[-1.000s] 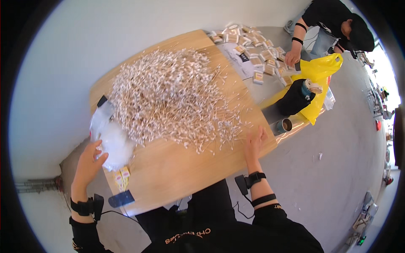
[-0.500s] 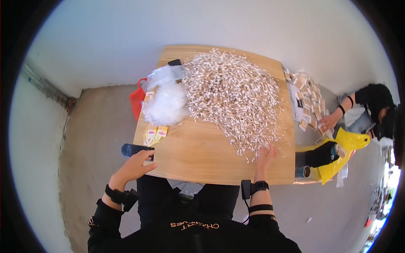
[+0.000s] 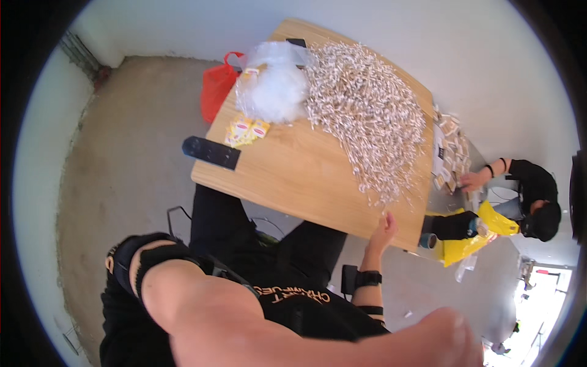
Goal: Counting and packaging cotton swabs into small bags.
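A person's right hand [image 3: 384, 226] is resting with fingers loosely spread and holding nothing at the near edge of a wooden table [image 3: 306, 177], just below a large heap of small white paper-wrapped sticks [image 3: 367, 110]. The left forearm is sweeping close past the camera, its hand state impossible to tell. A black phone [image 3: 211, 153] is overhanging the table's left edge, near yellow sachets [image 3: 246, 130] and a clear plastic bag [image 3: 275, 85].

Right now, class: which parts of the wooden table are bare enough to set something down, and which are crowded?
The wooden table is bare along its near side, between the black flat device and yellow packets on one side and the right hand at the near edge. The far half is crowded: the big white stick pile and the clear bag of white fluff.
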